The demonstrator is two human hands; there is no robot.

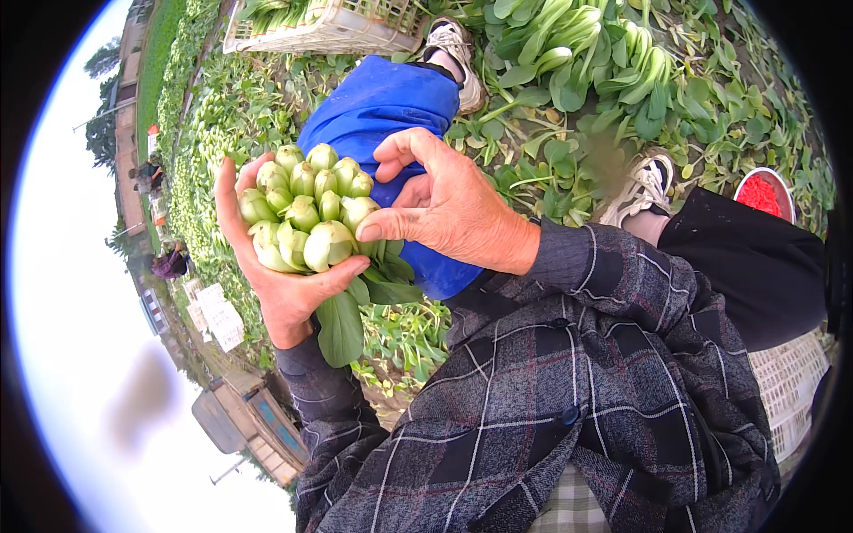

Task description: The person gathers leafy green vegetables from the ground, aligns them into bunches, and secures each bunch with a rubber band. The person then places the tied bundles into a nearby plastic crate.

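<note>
A tight bunch of bok choy [303, 213] is held up with its pale cut stem ends facing the camera and its green leaves hanging below and to the right. My left hand [280, 273] wraps the bunch from the left and below, thumb along its lower edge. At the right edge of the bunch is my right hand [446, 206], its thumb on an outer stem end and its fingers curled beside it; where those fingertips press is partly hidden. Loose bok choy plants [580, 46] lie on the leafy ground at the top.
A plastic crate [326, 30] holding greens stands at the top left, near one shoe. A bowl of red material [766, 193] sits at the right, above a white crate [790, 393]. People [170, 263], white crates [220, 316] and a vehicle [256, 423] are farther off, left.
</note>
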